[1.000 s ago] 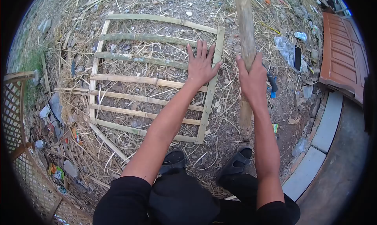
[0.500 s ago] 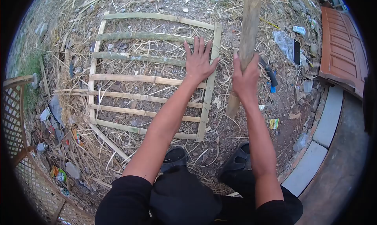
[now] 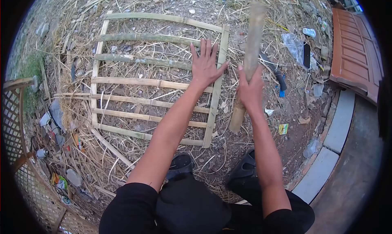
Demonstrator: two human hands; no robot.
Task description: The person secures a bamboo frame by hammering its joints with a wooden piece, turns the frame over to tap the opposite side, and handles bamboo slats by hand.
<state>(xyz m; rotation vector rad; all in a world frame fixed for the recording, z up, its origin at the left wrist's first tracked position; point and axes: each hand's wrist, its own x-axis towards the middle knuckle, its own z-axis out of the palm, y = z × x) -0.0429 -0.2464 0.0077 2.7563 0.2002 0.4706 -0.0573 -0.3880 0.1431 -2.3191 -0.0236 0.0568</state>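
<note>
A ladder-like frame of split bamboo slats (image 3: 130,81) lies flat on the ground, its crosspieces joined to an upright strip at each side. My left hand (image 3: 205,68) rests with fingers spread on the slat ends near the frame's right strip (image 3: 217,87). Around a thick wooden stick (image 3: 252,46) my right hand (image 3: 250,89) is closed, just right of the frame. The stick stands raised, slightly blurred at its upper end, with its lower end below my fist. A dark-handled tool (image 3: 279,76), partly behind the stick, lies on the ground to the right.
Straw and bamboo scraps cover the soil. At right are a brown wooden panel (image 3: 354,50), a plastic bag (image 3: 293,45), a black flat object (image 3: 306,55) and a tiled ledge (image 3: 312,174). A lattice panel (image 3: 38,201) stands at lower left.
My right hand and the stick have moved lower and slightly left, and the stick's upper end has come into view. My left hand stays on the frame.
</note>
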